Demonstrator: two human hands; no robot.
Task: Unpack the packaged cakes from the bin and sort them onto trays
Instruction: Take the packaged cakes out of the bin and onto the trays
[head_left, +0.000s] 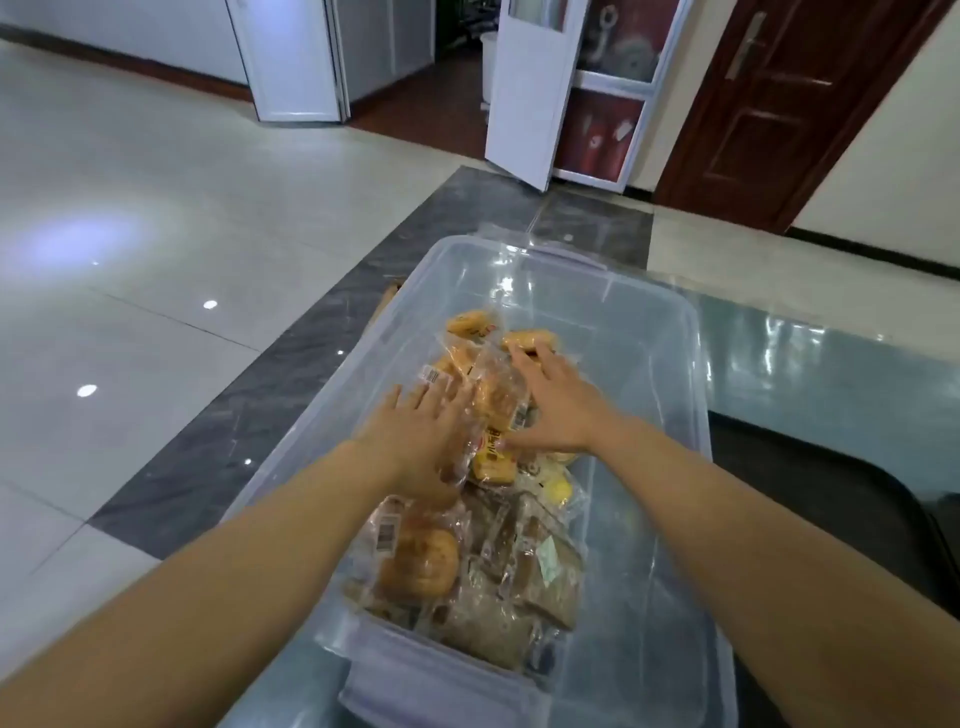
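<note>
The unpacking step looks barely begun; both hands are down inside the clear, rectangular plastic bin (644, 332), which stands on a glossy glass-topped worktop (810, 364), and they close in from either side on the yellow-gold cakes in transparent wrappers (470, 353) heaped toward the bin's far end. The left hand (421, 436) lies with its fingers stretched forward and slightly spread, resting against the side of a crinkled clear packet; I cannot tell whether the thumb has hold of it. The right hand (556, 410) is spread flat and open over the top of the heap, fingers reaching toward a golden cake at the far side, thumb down by a yellow-printed wrapper (493, 457); it presses rather than grips. Nearer the person lie darker brown cakes in clear wrappers (421, 561), still in the bin.

No cake can be seen out of the bin; a dark, round-cornered tray (852, 509) shows at the right edge, just beside the bin. The next move, as I judge it, calls for the two hands to squeeze together and scoop a bundle upward, or else to pinch single packets; the wrappers look slippery and loosely stacked, so a firm, even squeeze would be needed to keep them from sliding out.

As to writing: white barcode stickers show on a packet near the left hand (430, 373) and on a brown cake's wrapper (387, 535); the yellow wrapper bears dark printed characters, too blurred to read; no brand can be made out.
</note>
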